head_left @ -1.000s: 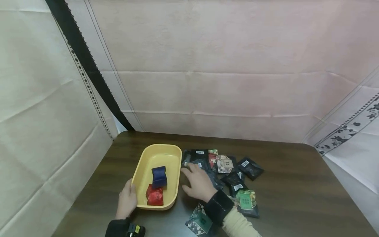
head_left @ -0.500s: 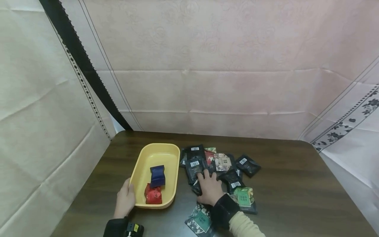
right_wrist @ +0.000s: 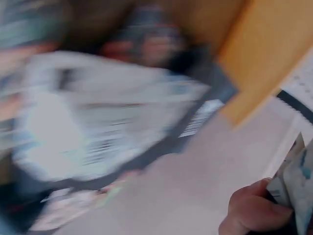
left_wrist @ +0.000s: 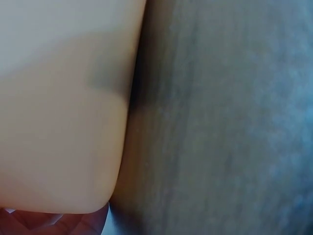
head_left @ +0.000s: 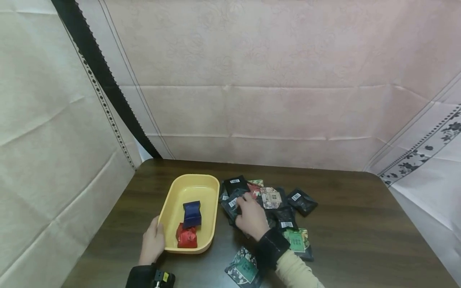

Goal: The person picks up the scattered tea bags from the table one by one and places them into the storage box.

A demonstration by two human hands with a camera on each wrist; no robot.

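Note:
My left hand (head_left: pixel 153 241) grips the left side of a yellow plastic tray (head_left: pixel 174 200); in the left wrist view its fingers (left_wrist: pixel 63 223) curl at the tray's edge. Inside the tray lie a dark blue wrapped packet (head_left: pixel 192 214) and a red wrapped packet (head_left: pixel 187 237), end to end. My right hand (head_left: pixel 252 218) is over the pile right of the tray, pinching a black packet (head_left: pixel 231 205) with a white barcode label. The right wrist view shows thumb and finger closed on a packet's edge (right_wrist: pixel 299 183), with another pale-faced packet (right_wrist: pixel 107 117) blurred nearby.
Several more packets lie around the right hand: a floral one (head_left: pixel 271 198), black ones (head_left: pixel 302 202) with barcodes, and a green-labelled one (head_left: pixel 297 242). Another teal-labelled packet (head_left: pixel 245 267) lies nearer the front. Pale cloth (head_left: pixel 252 100) hangs behind the brown table (head_left: pixel 360 224).
My right hand went from beside the tray's right rim rightward down into the pile, then back up and leftward with a black packet pinched. The left hand keeps its grip on the tray.

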